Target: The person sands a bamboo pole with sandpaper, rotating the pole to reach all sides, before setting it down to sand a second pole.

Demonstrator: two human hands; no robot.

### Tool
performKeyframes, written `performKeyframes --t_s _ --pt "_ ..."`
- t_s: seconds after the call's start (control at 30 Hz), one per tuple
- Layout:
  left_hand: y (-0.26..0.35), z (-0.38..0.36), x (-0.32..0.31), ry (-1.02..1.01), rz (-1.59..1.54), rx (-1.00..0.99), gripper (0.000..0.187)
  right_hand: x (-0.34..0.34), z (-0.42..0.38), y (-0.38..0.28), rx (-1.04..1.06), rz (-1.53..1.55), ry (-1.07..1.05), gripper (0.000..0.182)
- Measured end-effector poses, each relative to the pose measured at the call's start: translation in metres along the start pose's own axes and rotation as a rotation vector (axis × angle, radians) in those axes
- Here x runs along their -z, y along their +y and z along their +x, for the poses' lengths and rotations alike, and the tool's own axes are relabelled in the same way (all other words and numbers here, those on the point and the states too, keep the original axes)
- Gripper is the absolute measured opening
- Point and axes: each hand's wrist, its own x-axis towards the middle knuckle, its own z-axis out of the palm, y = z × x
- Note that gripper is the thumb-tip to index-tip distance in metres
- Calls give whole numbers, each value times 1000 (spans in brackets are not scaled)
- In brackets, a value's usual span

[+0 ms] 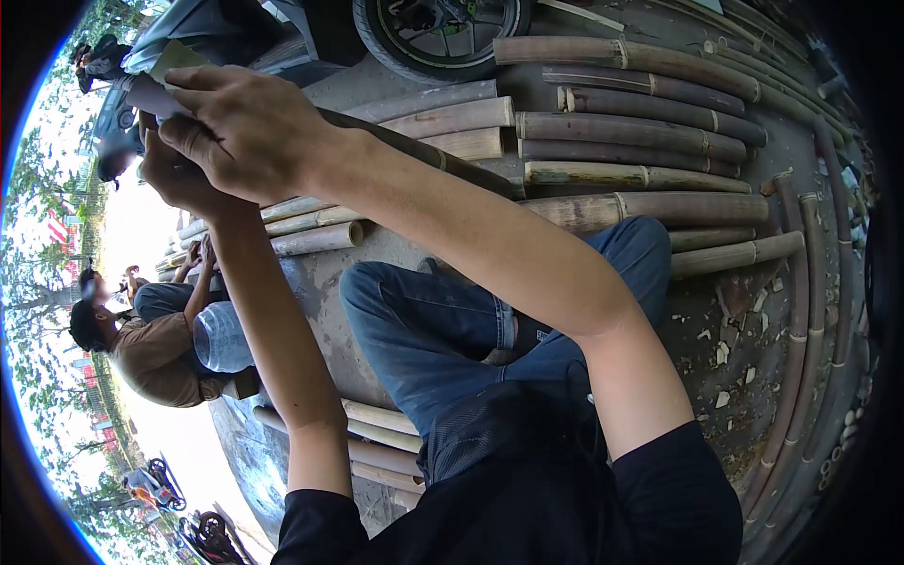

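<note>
My right hand (240, 132) is closed at the upper left, its fingers around a grey sheet (155, 97). Just below it my left hand (179, 179) is curled into a closed grip, partly covered by the right; I cannot tell what it holds. A dark bamboo pole (471, 172) runs from under my right forearm toward the hands. In line with it, an olive-brown end (179, 58) shows past my right fingers. Both arms reach out over my crossed legs in jeans (414, 325).
Many cut bamboo poles (631, 125) lie in rows to the right, with more bamboo lengths (386, 443) beside my left hip. A motorbike wheel (443, 33) stands behind them. Another person (155, 353) squats at the left by a clear plastic jug (223, 336). Pale chips (723, 353) litter the ground.
</note>
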Motion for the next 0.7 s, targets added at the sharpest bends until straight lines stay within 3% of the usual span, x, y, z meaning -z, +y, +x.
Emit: performKeyframes --t_s 0.03,0.1,0.13,0.27,0.47,0.57,0.7 --pt "2 1 -2 5 -1 -1 62 1 -5 2 1 1 -5 50" --pt "4 3 -3 27 -383 62 63 7 -26 10 -67 47 16 49" --pt "6 -1 -10 63 -314 34 66 6 -38 19 -20 18 99 41" --pt "7 -6 -8 91 -288 44 70 30 -111 56 -392 46 -48 42" --pt "3 -3 9 47 -367 84 69 72 -219 123 -617 86 -90 67" --pt "1 -2 8 30 -402 115 65 101 -263 150 -619 -142 -220 69" --pt "-1 7 -5 117 -355 89 69 124 -317 174 -547 -371 -221 74"
